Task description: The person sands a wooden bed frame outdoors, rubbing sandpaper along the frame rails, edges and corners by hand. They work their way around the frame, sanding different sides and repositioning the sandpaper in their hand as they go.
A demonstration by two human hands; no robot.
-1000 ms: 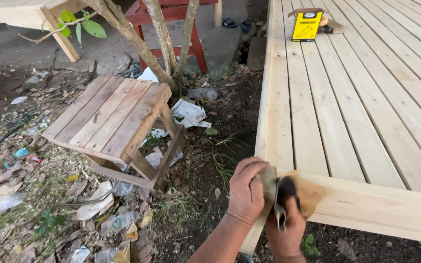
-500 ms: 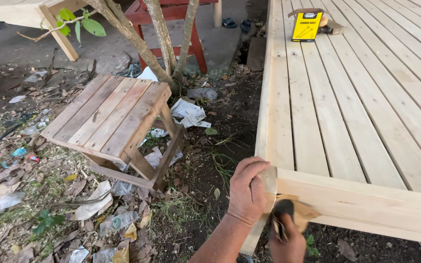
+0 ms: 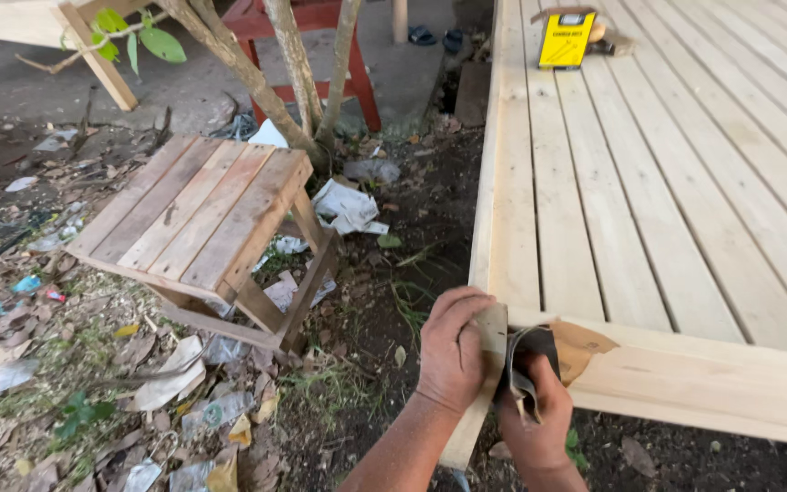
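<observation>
stool [image 3: 198, 219] left of platform [image 3: 667, 182], box [image 3: 567, 39] on platform

Two bare hands [image 3: 494, 374], bare forearms, no sleeves, gloves or rings
</observation>
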